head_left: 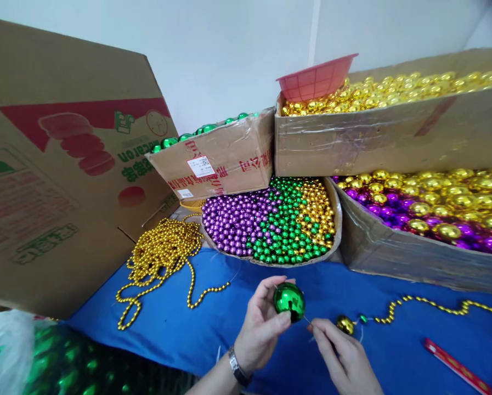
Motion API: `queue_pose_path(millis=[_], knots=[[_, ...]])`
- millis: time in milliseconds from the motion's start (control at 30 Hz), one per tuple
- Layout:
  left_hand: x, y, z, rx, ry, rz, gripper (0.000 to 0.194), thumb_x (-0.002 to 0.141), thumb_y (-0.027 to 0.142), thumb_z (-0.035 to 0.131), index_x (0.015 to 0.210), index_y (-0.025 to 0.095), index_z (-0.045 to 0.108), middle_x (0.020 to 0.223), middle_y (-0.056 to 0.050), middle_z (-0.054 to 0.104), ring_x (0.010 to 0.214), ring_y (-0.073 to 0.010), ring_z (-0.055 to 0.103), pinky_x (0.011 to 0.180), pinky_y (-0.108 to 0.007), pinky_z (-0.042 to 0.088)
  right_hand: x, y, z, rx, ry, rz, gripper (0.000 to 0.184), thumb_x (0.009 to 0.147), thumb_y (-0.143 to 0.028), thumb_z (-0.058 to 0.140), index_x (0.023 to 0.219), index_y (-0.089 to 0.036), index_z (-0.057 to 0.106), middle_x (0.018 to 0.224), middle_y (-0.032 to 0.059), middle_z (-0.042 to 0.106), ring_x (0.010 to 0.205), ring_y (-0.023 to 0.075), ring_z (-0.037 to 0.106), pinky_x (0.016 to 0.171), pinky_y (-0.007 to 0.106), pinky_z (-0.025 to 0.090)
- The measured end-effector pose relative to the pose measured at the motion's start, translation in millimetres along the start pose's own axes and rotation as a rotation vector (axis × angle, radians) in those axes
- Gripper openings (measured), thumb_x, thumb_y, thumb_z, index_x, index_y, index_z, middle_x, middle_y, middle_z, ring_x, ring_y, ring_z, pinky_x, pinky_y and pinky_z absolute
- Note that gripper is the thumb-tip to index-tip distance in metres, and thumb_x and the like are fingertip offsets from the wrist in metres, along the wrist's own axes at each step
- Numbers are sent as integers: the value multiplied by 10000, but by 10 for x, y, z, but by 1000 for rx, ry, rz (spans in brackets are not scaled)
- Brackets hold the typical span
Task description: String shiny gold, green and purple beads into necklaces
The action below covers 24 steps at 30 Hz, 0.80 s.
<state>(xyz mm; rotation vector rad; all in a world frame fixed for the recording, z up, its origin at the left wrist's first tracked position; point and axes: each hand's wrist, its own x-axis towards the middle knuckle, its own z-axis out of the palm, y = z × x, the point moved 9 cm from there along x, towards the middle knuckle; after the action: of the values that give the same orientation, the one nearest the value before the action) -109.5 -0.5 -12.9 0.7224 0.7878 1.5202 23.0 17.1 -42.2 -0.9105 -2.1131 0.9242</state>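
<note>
My left hand pinches a shiny green ball between thumb and fingers, just above the blue cloth. My right hand is closed in a pinch on a thin needle or thread that runs into the ball's lower side. Right beside my right hand lie a gold ball and a small green bead. These sit at the end of a gold bead strand that trails off to the right.
A shallow tray holds purple, green and gold beads behind my hands. A pile of gold bead chain lies to the left. Cardboard boxes of gold, purple and green balls ring the cloth; a red basket sits on one. A red strip lies right.
</note>
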Motion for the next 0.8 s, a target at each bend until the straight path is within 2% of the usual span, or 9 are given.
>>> queue_pose_path(millis=[100, 167, 233, 300, 400, 500, 600, 800], knots=[[61, 90, 77, 129, -71, 26, 507, 723, 285, 688, 1192, 210, 511, 1298, -145, 476, 1108, -309, 505, 890, -417, 433, 17, -19, -48, -2, 22, -7, 228, 943, -284, 364, 1007, -223, 575, 898, 40, 677, 758, 131, 649, 670, 168, 505], [176, 259, 42, 305, -45, 85, 403, 795, 318, 609, 1172, 197, 536, 1248, -138, 523, 1100, -292, 512, 885, -411, 440, 12, -5, -100, -18, 51, -5, 223, 941, -295, 370, 1000, -224, 573, 867, 36, 672, 746, 133, 649, 660, 165, 503], [338, 537, -41, 582, 43, 212, 299, 839, 312, 548, 1114, 197, 576, 1126, -114, 598, 1019, -250, 555, 848, -383, 455, -2, 33, -158, -28, 83, 14, 217, 939, -312, 378, 992, -226, 570, 813, 25, 659, 703, 129, 643, 627, 158, 498], [509, 819, -42, 937, 89, 373, 236, 840, 292, 545, 1048, 206, 614, 1011, -88, 638, 929, -221, 573, 816, -364, 452, -17, 82, -215, -35, 110, 49, 218, 938, -332, 382, 991, -227, 566, 770, 16, 643, 657, 125, 632, 595, 156, 490], [754, 989, 91, 1399, 16, 544, 197, 843, 267, 528, 994, 210, 640, 947, -78, 649, 892, -219, 556, 815, -370, 425, -20, 111, -292, -52, 132, 74, 225, 936, -349, 382, 987, -224, 562, 727, 10, 628, 626, 127, 621, 568, 159, 482], [992, 946, 211, 1614, -55, 584, 211, 870, 252, 469, 1002, 199, 626, 946, -79, 649, 888, -215, 545, 814, -361, 415, 6, 97, -357, -63, 139, 68, 229, 941, -339, 370, 940, -219, 565, 696, 8, 614, 615, 127, 614, 571, 160, 481], [1279, 767, 399, 1752, -142, 556, 222, 880, 247, 442, 1007, 194, 616, 962, -77, 642, 899, -212, 538, 814, -344, 410, 31, 79, -437, -72, 181, 58, 243, 943, -329, 363, 895, -217, 572, 688, 8, 612, 624, 126, 616, 583, 158, 483], [1888, 385, 868, 1853, -304, 535, 192, 837, 173, 455, 882, 191, 640, 870, -103, 626, 902, -243, 507, 778, -348, 401, 7, 112, -480, -42, 172, 73, 241, 952, -322, 350, 887, -218, 557, 702, 3, 613, 612, 113, 601, 589, 151, 470]])
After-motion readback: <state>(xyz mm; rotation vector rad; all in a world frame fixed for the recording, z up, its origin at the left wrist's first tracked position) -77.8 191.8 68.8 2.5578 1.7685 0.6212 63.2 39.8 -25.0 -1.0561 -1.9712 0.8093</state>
